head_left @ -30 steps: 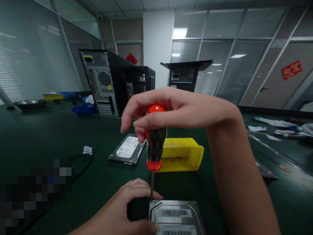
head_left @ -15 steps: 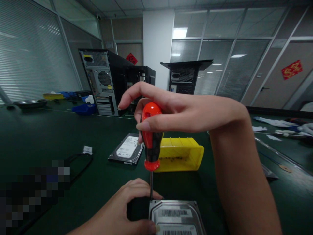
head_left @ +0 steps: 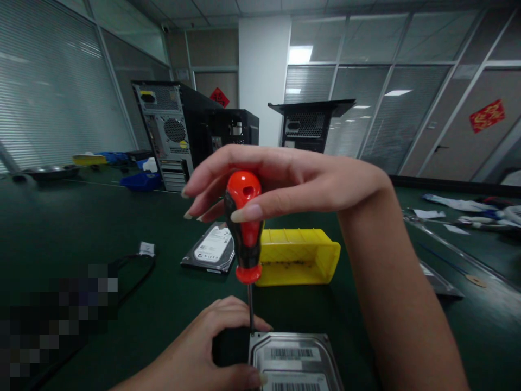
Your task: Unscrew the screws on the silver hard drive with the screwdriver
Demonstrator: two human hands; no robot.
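Note:
A red and black screwdriver (head_left: 249, 228) stands nearly upright, its tip at the far left corner of a silver hard drive (head_left: 295, 358). My right hand (head_left: 285, 176) arches over the handle, with the thumb on its near side and the other fingers stretched loosely behind it. My left hand (head_left: 215, 336) grips the drive at its left side, thumb on the near part and fingers at the far corner. The lower part of the drive is cut off by the picture's edge.
Beyond the screwdriver lie a second hard drive (head_left: 214, 247) and a yellow bin (head_left: 301, 258) with small dark bits in it. Black computer cases (head_left: 171, 130) stand at the back. A cable (head_left: 150, 266) lies left; another drive (head_left: 442, 285) sits right, behind my forearm.
My right hand has shifted slightly left, and its fingers have loosened and stretched out. The screwdriver's handle leans a little further left and has turned. My left hand and the drive stay put.

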